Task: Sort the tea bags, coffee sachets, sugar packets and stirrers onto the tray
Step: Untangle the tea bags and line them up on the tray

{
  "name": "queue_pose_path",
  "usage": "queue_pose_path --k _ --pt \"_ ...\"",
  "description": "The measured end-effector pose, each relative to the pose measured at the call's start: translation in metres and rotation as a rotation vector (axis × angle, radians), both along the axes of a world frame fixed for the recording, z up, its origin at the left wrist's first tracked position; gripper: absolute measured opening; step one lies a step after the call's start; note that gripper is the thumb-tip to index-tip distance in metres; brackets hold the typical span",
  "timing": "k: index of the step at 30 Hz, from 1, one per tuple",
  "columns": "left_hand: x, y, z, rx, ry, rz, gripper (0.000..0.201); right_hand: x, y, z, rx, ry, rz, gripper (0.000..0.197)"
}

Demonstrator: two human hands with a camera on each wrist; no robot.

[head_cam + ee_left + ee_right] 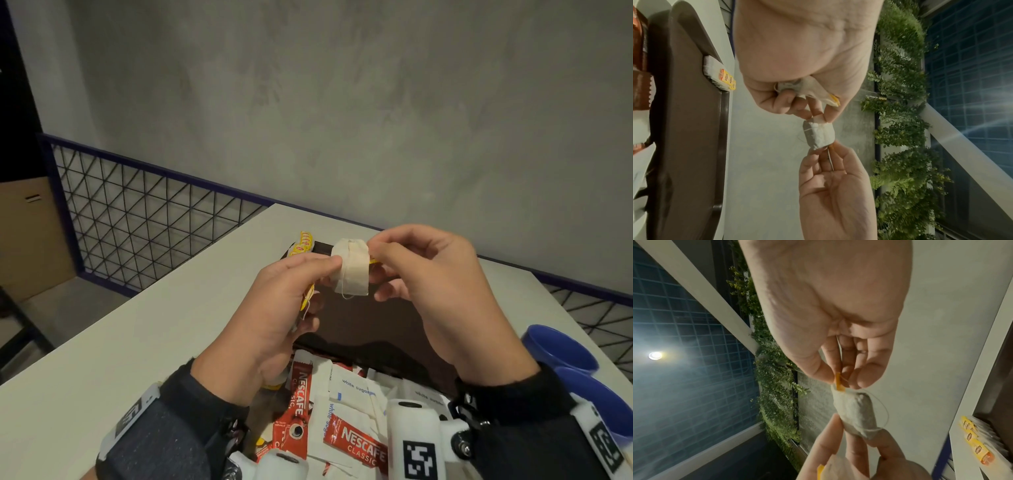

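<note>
The left hand and right hand pinch 1 tea bag between them above the brown tray; the left also clutches more bags. At 11 o'clock, yellow-tagged tea bags lie. At 6 o'clock: "NESCAFE CLASSIC" sachets and "white sugar" packets.

My left hand is raised in front of me at about 10 o'clock from my right hand, thumb and forefinger pinching the near edge of a tea bag while its lower fingers curl round more bags against the palm. My right hand pinches the same bag's other edge from 2 o'clock, fingers bent. Both wrists, in dark sleeves, angle inward toward each other.
</note>
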State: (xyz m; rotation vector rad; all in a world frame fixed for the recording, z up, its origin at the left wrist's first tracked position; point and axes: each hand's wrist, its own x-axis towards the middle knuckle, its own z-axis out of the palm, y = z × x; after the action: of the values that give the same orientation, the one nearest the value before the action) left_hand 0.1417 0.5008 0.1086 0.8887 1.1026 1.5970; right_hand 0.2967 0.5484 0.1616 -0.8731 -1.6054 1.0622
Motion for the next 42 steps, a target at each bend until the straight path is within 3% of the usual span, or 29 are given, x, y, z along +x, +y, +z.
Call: queue_pose_path --k 3,9,13,29,38,42 --pt "0.0 -0.002 0.002 0.013 -0.01 -0.046 0.015 0.004 0.004 0.003 -0.094 0.064 0.033 0.014" --pt "0.001 -0.006 0.005 0.06 0.062 -0.203 0.014 0.01 0.005 0.008 -0.45 0.195 0.263 0.018" --pt "0.002 -0.007 0.005 0.09 0.077 -0.271 0.015 0.014 0.004 0.011 -0.566 0.199 0.306 0.019" --pt "0.002 -0.008 0.006 0.071 0.156 -0.141 0.013 0.012 -0.007 0.015 -0.061 -0.13 0.113 0.01" --pt "0.002 -0.008 0.007 0.111 0.114 -0.125 0.009 0.015 -0.007 0.016 -0.016 -0.136 0.136 0.015" --pt "0.002 -0.006 0.007 0.15 0.098 -0.098 0.017 0.015 -0.007 0.016 0.004 -0.128 0.132 0.018"
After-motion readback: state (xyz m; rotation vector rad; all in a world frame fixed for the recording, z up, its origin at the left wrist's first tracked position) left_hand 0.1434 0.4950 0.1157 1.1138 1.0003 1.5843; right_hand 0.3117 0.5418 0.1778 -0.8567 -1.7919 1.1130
